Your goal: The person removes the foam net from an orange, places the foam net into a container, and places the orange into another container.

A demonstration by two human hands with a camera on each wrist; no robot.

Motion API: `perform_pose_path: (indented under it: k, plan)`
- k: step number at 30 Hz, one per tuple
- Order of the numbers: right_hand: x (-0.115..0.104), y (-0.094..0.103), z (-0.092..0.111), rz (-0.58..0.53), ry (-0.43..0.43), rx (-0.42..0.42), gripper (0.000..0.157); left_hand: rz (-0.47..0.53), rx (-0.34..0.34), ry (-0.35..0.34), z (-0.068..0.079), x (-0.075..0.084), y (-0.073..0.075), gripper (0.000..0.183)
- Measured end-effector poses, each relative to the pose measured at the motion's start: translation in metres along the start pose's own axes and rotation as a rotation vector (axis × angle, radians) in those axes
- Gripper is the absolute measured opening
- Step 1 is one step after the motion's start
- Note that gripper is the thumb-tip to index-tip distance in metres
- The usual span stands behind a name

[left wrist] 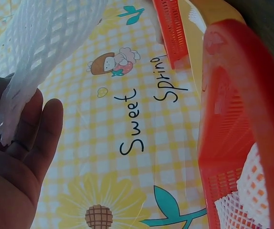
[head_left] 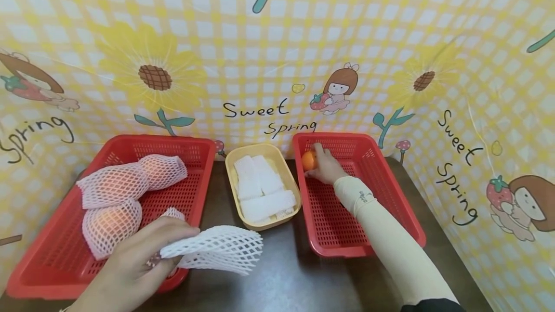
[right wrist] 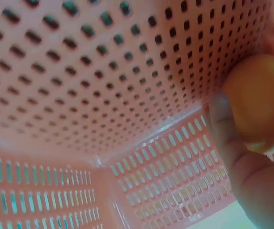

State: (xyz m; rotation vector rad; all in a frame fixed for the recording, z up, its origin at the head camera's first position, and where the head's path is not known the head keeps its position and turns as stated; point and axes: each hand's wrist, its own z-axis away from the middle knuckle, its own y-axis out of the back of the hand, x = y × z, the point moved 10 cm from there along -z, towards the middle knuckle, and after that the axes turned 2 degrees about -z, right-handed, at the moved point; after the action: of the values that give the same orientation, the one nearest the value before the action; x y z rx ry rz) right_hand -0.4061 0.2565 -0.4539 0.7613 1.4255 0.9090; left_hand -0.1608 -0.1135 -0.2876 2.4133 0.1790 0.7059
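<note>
My left hand [head_left: 136, 259] pinches one end of a white foam fruit net [head_left: 225, 249] between thumb and fingers. The net's free end points right, over the front edge of the left red basket [head_left: 201, 191]. In the left wrist view the same net [left wrist: 46, 47] rises from between the fingers. My right hand [head_left: 327, 165] reaches into the right red basket [head_left: 364, 249] and grips an orange [head_left: 309, 161] near its left wall. The right wrist view shows the thumb against the side of the orange [right wrist: 258, 100], just above the basket floor.
Fruits in foam nets [head_left: 119, 184] lie in the left basket, one net-wrapped fruit [head_left: 112, 225] nearer the front. Between the baskets stands a yellow bin [head_left: 231, 184] with several flattened white nets [head_left: 264, 203]. A checked cloth [head_left: 260, 61] hangs behind the dark table [head_left: 269, 273].
</note>
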Motion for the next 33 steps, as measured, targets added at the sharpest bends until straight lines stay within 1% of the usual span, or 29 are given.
perform_pose_path:
  k: [2, 6, 10, 11, 12, 13, 14, 16, 17, 18, 19, 21, 23, 25, 27, 29, 30, 31, 33]
  plan:
    - [0.0, -0.001, 0.0, 0.007, -0.021, -0.009, 0.089, -0.003, -0.018, 0.023, 0.001, -0.001, 0.0, 0.036]
    - [0.0, -0.001, 0.0, 0.019, -0.051, -0.054, 0.101, -0.015, -0.045, 0.062, 0.001, -0.002, 0.0, 0.037]
    - [0.0, 0.001, 0.002, 0.013, -0.066, -0.093, 0.108, -0.052, -0.045, 0.081, 0.002, -0.004, 0.0, 0.039]
    - [-0.001, 0.003, 0.002, 0.009, -0.062, -0.098, 0.108, -0.057, -0.041, 0.085, 0.002, -0.004, 0.0, 0.035]
    - [-0.002, 0.006, 0.003, 0.005, -0.058, -0.1, 0.108, -0.075, -0.048, 0.106, 0.002, -0.006, -0.001, 0.032]
    - [-0.004, 0.01, 0.005, -0.003, -0.056, -0.102, 0.106, -0.093, -0.055, 0.128, 0.002, -0.007, -0.002, 0.036]
    - [-0.008, 0.015, 0.006, -0.009, -0.044, -0.101, 0.103, -0.106, -0.063, 0.154, 0.002, -0.009, -0.002, 0.045]
    - [-0.02, 0.028, 0.01, -0.023, -0.002, -0.084, 0.098, -0.131, -0.092, 0.235, 0.001, -0.014, -0.004, 0.066]
    - [-0.028, 0.035, 0.012, -0.035, 0.017, -0.073, 0.094, -0.141, -0.107, 0.274, 0.0, -0.016, -0.005, 0.077]
    - [-0.038, 0.044, 0.016, -0.059, 0.035, -0.062, 0.09, -0.152, -0.127, 0.315, -0.001, -0.019, -0.006, 0.079]
    - [-0.05, 0.053, 0.02, -0.084, 0.064, -0.048, 0.087, -0.156, -0.136, 0.34, -0.003, -0.021, -0.007, 0.079]
    - [-0.078, 0.069, 0.031, -0.135, 0.131, -0.026, 0.082, -0.149, -0.159, 0.372, -0.008, -0.023, -0.008, 0.079]
    - [-0.113, 0.083, 0.048, -0.191, 0.222, -0.02, 0.074, -0.148, -0.174, 0.356, -0.016, -0.023, -0.009, 0.08]
    - [-0.15, 0.091, 0.068, -0.256, 0.352, -0.039, 0.06, -0.138, -0.197, 0.326, -0.027, -0.022, -0.011, 0.082]
    - [-0.186, 0.093, 0.093, -0.341, 0.496, -0.104, 0.04, -0.118, -0.231, 0.288, -0.039, -0.021, -0.013, 0.082]
    - [-0.216, 0.089, 0.117, -0.449, 0.625, -0.215, 0.018, -0.107, -0.275, 0.266, -0.05, -0.022, -0.017, 0.08]
    - [-0.228, 0.085, 0.13, -0.503, 0.674, -0.284, 0.01, -0.099, -0.301, 0.265, -0.055, -0.023, -0.019, 0.079]
    - [-0.238, 0.081, 0.141, -0.553, 0.714, -0.354, 0.005, -0.096, -0.325, 0.264, -0.06, -0.024, -0.021, 0.077]
    - [-0.252, 0.072, 0.16, -0.615, 0.759, -0.47, 0.003, -0.101, -0.36, 0.273, -0.068, -0.028, -0.025, 0.075]
